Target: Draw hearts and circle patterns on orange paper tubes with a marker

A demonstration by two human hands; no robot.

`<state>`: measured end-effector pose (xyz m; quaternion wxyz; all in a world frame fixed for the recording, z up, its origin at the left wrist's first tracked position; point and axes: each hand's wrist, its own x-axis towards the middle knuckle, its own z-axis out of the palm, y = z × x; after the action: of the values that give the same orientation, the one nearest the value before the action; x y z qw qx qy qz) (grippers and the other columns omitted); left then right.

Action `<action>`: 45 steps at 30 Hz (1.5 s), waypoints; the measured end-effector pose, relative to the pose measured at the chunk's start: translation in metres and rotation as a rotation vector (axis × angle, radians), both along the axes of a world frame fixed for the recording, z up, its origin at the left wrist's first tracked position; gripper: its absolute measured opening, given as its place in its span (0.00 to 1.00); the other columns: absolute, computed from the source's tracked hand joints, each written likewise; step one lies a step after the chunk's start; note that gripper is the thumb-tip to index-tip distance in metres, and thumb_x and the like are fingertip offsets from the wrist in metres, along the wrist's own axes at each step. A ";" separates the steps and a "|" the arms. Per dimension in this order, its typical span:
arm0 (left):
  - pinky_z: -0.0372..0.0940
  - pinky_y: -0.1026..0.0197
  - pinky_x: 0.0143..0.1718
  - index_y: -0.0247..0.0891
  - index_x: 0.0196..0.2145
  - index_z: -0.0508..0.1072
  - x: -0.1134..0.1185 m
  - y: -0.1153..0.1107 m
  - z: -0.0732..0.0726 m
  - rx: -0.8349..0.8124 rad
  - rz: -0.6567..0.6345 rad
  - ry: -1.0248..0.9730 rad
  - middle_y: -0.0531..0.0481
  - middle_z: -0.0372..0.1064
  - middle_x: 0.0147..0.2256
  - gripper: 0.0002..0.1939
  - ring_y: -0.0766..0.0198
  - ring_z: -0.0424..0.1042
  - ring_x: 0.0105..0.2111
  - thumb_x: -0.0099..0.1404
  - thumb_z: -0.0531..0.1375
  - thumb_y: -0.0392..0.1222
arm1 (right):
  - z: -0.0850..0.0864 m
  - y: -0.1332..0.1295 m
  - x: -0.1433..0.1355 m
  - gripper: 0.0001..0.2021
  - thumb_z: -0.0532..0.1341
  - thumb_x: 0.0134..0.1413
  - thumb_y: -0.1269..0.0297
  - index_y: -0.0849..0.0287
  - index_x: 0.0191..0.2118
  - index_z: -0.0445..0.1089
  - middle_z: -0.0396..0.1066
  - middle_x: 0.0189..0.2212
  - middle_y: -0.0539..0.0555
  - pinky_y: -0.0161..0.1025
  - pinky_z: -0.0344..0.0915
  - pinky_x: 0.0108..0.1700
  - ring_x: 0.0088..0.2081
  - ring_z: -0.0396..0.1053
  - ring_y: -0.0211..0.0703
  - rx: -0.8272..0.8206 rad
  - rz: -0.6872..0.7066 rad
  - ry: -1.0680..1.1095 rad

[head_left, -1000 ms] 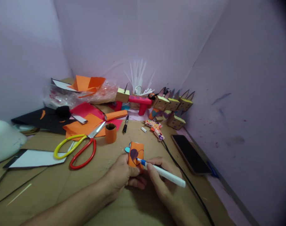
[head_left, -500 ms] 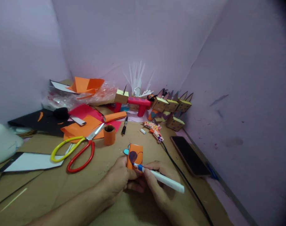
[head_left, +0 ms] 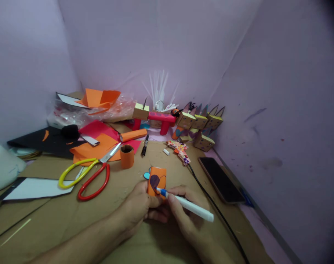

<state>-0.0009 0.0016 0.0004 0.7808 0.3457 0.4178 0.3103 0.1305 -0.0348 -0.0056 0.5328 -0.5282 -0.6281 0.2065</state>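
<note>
Fingers (head_left: 174, 206) pinch orange piece (head_left: 161, 175) and marker (head_left: 195, 208), whose tip has edged down-left.

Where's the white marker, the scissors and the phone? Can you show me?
White marker (head_left: 191, 206): head view, on its white barrel.
Scissors (head_left: 106, 157): head view, on the metal near where the blades cross.
Phone (head_left: 221, 179): head view, on its dark screen.

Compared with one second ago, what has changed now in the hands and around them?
The tip of the white marker has shifted slightly left along the lower part of the dark patch on the orange piece. Nothing was taken hold of or let go: the left hand still holds the piece, the right hand the marker. The scissors and phone stayed in place.
</note>
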 end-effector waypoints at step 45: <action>0.67 0.66 0.20 0.31 0.31 0.64 0.000 0.001 -0.001 -0.014 -0.017 -0.001 0.50 0.68 0.21 0.09 0.68 0.69 0.18 0.48 0.56 0.26 | 0.003 0.001 0.006 0.07 0.59 0.49 0.64 0.59 0.26 0.71 0.70 0.16 0.49 0.30 0.59 0.18 0.16 0.65 0.35 -0.019 -0.020 -0.047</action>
<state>-0.0014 0.0025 -0.0002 0.7861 0.3435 0.4165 0.3009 0.1361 -0.0340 -0.0030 0.5147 -0.5443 -0.6332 0.1944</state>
